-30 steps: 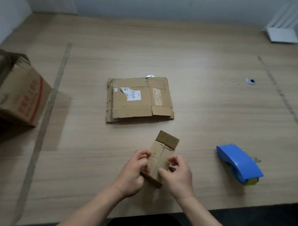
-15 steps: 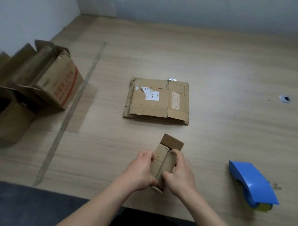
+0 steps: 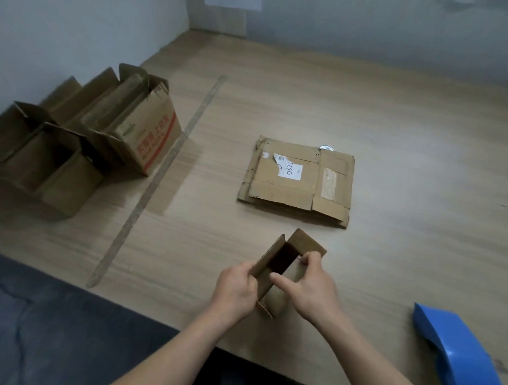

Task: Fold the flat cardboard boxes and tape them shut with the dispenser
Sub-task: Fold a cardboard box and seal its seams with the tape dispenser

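Wooden table (image 3: 394, 140) — small box (image 3: 284, 269), hollow

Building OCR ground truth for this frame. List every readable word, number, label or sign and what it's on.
"0425", handwritten and rotated, last digit uncertain: white label on the flattened cardboard box.
Barcode and fine print on that label: too small to read.
Red characters beside a red stripe on the open carton at left: too blurred to read.
Small box, blue tape dispenser: no text visible.
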Available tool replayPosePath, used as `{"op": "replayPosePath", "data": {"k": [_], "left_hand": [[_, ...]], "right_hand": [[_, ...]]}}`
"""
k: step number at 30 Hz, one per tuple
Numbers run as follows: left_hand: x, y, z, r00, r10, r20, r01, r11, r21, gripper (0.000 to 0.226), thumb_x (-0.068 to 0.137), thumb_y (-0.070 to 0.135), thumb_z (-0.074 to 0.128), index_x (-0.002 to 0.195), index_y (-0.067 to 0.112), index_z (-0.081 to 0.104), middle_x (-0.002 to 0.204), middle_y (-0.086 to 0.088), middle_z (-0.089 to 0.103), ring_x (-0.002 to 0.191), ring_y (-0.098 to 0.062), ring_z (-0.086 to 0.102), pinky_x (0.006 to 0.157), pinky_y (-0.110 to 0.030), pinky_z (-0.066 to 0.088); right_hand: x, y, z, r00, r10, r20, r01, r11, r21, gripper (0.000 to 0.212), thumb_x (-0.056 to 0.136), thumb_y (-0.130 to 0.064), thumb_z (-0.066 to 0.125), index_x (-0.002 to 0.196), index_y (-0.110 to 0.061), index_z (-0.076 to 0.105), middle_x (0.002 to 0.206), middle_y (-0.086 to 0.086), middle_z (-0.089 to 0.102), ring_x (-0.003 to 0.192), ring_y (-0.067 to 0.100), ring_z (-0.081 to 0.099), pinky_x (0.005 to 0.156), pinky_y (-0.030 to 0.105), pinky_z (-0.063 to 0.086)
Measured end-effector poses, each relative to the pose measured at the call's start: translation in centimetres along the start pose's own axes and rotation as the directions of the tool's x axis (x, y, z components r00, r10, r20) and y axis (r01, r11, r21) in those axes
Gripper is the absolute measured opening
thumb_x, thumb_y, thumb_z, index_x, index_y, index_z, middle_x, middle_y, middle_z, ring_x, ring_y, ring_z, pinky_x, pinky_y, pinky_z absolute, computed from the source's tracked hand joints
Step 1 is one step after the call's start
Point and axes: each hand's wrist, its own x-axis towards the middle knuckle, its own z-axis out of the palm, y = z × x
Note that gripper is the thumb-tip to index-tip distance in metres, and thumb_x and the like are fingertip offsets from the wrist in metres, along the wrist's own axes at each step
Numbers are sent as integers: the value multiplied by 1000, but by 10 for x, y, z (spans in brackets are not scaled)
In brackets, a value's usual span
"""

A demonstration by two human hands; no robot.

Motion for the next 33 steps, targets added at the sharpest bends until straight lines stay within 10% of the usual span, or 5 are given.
{"op": "replayPosePath", "data": {"k": [7,18,26,33], "left_hand": [[15,-38,-29,999,31,-36,-34,995,-91,25,96,10,46,104,11,69,84,-5,69,80,-24,63,69,-31,45],[75,-186,-220,981,-157,-113,105,923,-371,25,102,20,47,124,27,56,110,7,62,102,-8,60,86,-29,54],[95,-270,-318,938,-226,-262,137,937,-320,18,100,19,53,105,35,54,103,12,60,93,-4,61,75,-24,56],[119,-271,-327,896,-246,-368,178,961,-210,38,103,20,46,141,25,50,124,0,64,110,-17,65,90,-31,56]], "right_hand": [[16,-66,34,995,81,-51,-83,995,-52,60,77,-42,76,111,-28,30,106,3,61,96,26,64,79,41,56],[38,-243,131,969,-4,246,-154,771,618,38,96,8,52,123,-17,55,113,12,66,100,33,68,78,53,63],[43,-345,224,951,-53,306,-158,765,624,38,99,0,54,130,-21,47,120,11,64,104,33,69,80,53,63],[59,-385,253,977,-12,212,-124,779,615,41,102,-7,54,140,-18,45,120,6,63,105,30,68,83,50,63]]}}
